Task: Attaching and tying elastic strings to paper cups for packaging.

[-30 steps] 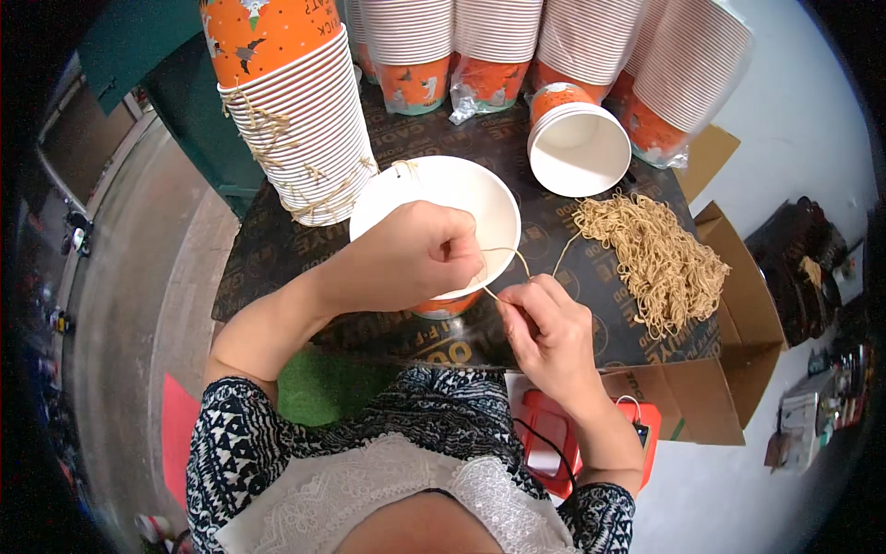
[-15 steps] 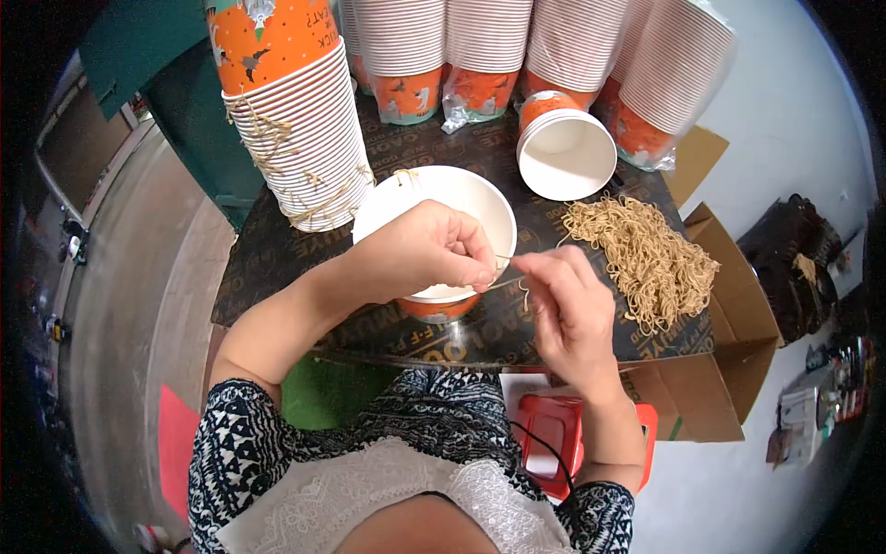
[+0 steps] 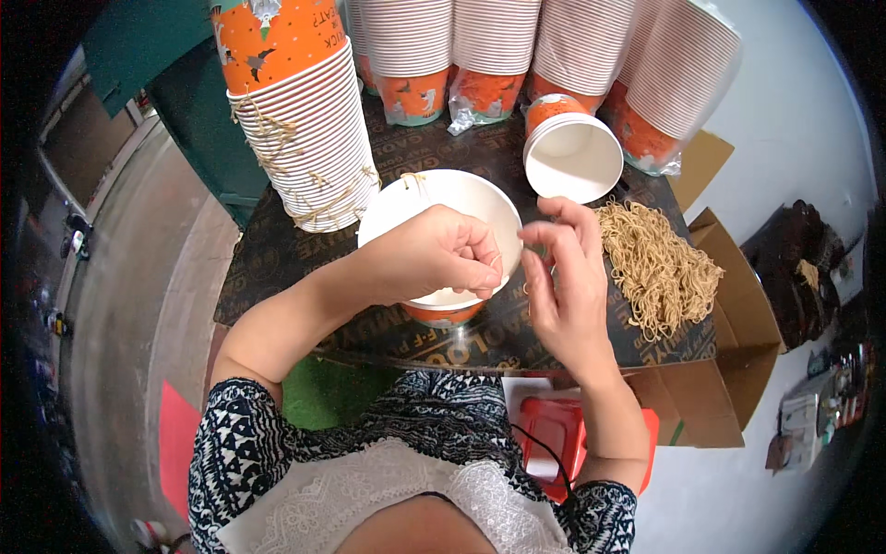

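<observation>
A white-lined orange paper bucket [image 3: 383, 214] stands upright near the table's front edge, with a short tan cord [image 3: 414, 178] through its far rim. Over its near right side, my left hand [image 3: 443, 254] is closed in a pinch on a cord, of which only a thin bit shows by the fingertips. Just to the right, my right hand [image 3: 572, 282] is raised, its thumb and fingers apart and nothing visible between them. A tangled heap of tan cords [image 3: 660, 268] lies on the table to the right of this hand.
A tall stack of nested buckets [image 3: 309, 138], tan cords hanging at its rims, stands at left. Bagged bucket stacks [image 3: 498, 42] line the back. A bucket [image 3: 577, 162] lies tipped, mouth toward me. Beside the table's right edge is an open cardboard box [image 3: 748, 342]; below is a red stool [image 3: 554, 425].
My right hand has let go of the cord, its fingers spreading and lifting slightly away. My left hand keeps its pinch at the bucket's rim.
</observation>
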The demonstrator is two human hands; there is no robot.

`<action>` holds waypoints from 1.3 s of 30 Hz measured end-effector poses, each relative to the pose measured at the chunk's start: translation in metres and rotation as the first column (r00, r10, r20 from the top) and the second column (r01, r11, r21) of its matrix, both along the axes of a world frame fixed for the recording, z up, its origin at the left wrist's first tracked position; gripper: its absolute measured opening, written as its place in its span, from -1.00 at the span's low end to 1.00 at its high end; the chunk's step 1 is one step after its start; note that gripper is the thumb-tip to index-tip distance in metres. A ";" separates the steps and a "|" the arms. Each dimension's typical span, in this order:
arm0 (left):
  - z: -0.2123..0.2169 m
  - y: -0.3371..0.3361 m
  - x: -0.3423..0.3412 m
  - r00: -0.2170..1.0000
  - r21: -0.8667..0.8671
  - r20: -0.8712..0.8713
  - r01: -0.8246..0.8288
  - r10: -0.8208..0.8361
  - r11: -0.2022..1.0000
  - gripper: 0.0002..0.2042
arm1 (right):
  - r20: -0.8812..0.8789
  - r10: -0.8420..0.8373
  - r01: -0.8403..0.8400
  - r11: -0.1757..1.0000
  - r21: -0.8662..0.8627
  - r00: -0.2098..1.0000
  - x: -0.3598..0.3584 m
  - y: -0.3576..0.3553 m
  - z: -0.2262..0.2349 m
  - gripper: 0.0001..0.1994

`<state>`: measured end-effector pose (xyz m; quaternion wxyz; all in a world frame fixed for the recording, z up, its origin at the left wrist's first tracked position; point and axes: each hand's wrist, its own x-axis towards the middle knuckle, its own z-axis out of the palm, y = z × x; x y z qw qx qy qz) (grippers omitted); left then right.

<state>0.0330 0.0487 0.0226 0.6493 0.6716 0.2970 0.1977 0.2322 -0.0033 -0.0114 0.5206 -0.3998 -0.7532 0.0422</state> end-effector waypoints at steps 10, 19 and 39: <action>-0.004 0.002 0.001 0.999 -0.031 0.035 0.001 0.000 1.000 -0.87 | -0.019 0.072 -0.072 0.997 -0.014 0.997 -0.007 -0.013 -0.015 -0.79; -0.004 0.000 0.001 0.997 -0.014 0.077 -0.027 0.028 1.000 -0.91 | -0.034 0.039 -0.037 0.997 0.065 0.999 -0.015 -0.019 -0.020 -0.81; -0.013 -0.021 0.001 0.975 0.799 -0.053 -0.089 0.218 0.595 -0.82 | 0.043 0.029 -0.025 0.997 -0.072 0.999 -0.011 -0.008 -0.019 -0.85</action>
